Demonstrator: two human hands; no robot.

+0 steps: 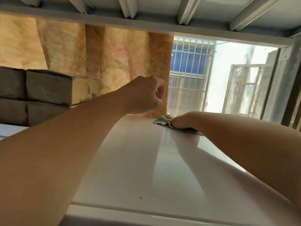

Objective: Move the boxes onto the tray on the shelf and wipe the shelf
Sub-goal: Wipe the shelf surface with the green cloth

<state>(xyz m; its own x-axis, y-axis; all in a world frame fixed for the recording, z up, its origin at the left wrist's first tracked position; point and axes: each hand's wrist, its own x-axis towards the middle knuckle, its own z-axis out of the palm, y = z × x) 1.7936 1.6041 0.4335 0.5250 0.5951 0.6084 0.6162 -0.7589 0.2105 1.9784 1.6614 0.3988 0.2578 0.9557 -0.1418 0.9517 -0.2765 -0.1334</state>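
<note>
**Green cloth at the shelf's far edge: wipe in long, overlapping strokes**

Green and bunched, the cloth [160, 121] lies on the white shelf [138, 160] near its far edge. Your right hand [182, 121] grips it there, fingers curled over the folds and pressing them to the surface. Your left hand [145, 95] hangs in the air above the shelf, closed into a loose fist with nothing in it, apart from both the cloth and the load at the left.

The step in hand looks like the wiping. To do it well, flatten the cloth so more of it meets the surface; a crumpled wad cleans only a narrow track. Draw it from the far edge toward you in straight, overlapping passes. Press evenly, since the glossy finish will likely show streaks. A small dark speck [140, 198] sits near the front edge, so run your strokes over it. Your free left hand could brace on the shelf front for reach.

The boxes [40, 95] stand stacked at the left, well apart from the cloth. Whether a tray lies under them cannot be told from this angle. Wipe up to their base without nudging the stack. Behind hang an orange curtain [97, 62] and a barred window [187, 70].
</note>
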